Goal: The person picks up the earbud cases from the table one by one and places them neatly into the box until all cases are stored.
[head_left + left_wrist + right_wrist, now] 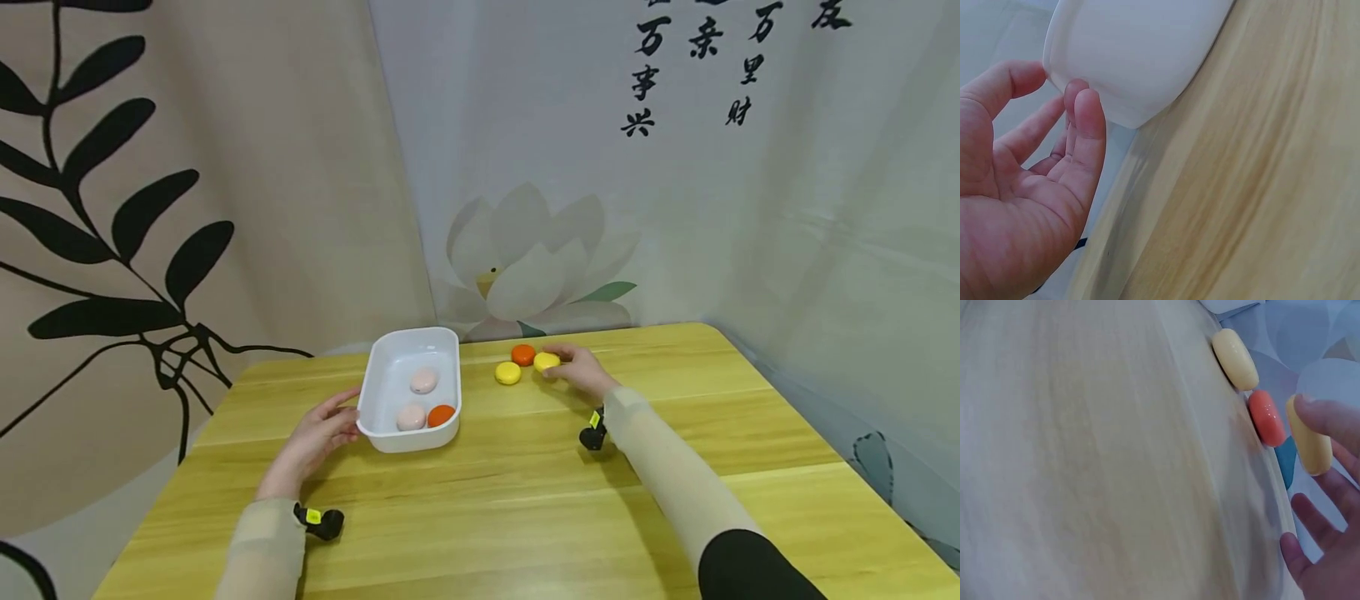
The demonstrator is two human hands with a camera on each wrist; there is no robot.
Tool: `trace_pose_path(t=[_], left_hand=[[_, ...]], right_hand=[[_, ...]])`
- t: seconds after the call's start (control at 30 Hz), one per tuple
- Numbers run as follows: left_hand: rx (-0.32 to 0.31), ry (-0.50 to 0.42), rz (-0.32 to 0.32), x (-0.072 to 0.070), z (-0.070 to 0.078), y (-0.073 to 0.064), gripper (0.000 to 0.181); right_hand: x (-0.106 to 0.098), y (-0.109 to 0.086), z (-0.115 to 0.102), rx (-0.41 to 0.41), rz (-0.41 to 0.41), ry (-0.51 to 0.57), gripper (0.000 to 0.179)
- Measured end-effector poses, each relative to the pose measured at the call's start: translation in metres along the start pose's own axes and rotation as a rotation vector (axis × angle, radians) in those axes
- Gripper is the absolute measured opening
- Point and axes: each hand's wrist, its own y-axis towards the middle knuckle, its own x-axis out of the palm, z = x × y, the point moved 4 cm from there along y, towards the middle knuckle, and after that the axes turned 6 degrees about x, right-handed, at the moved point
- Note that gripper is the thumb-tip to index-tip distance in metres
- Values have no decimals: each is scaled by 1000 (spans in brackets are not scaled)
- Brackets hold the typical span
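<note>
My right hand (581, 372) pinches a yellow rounded disc (1309, 439) between thumb and fingers, above the table's far part. Beside it lie an orange disc (523, 355) and a second yellow disc (507, 373). At the left, my left hand (322, 435) touches the side of a white rectangular tray (414, 444) with relaxed fingers. Inside the tray are two pale pink discs, one farther back (423, 380) and one nearer (410, 417), with an orange disc (441, 416) beside the nearer one. The left wrist view shows the fingertips (1090, 112) at the tray's outer wall.
Everything stands on a wooden table (465, 533) with rounded far corners. A curtain (675, 217) printed with a flower and dark characters hangs behind it. Another cloth with dark leaves (105, 200) hangs at the left.
</note>
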Motion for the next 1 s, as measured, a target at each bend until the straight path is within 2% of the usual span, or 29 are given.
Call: trace_pose_path(t=[0.07, 0.23, 0.5, 0.77, 1.0], left_hand=[[-4, -4, 5, 0, -1, -1, 59], [-7, -13, 6, 0, -3, -1, 59], [32, 1, -9, -4, 3, 1, 57], [35, 25, -22, -1, 2, 3, 59], [23, 29, -4, -2, -2, 2, 60]], right_hand=[[-1, 1, 0, -7, 4, -27, 54], [-3, 3, -2, -9, 8, -12, 54], [-8, 4, -11, -12, -4, 10, 55], [-18, 5, -18, -22, -1, -14, 54], [-18, 8, -23, -44, -30, -20, 54]])
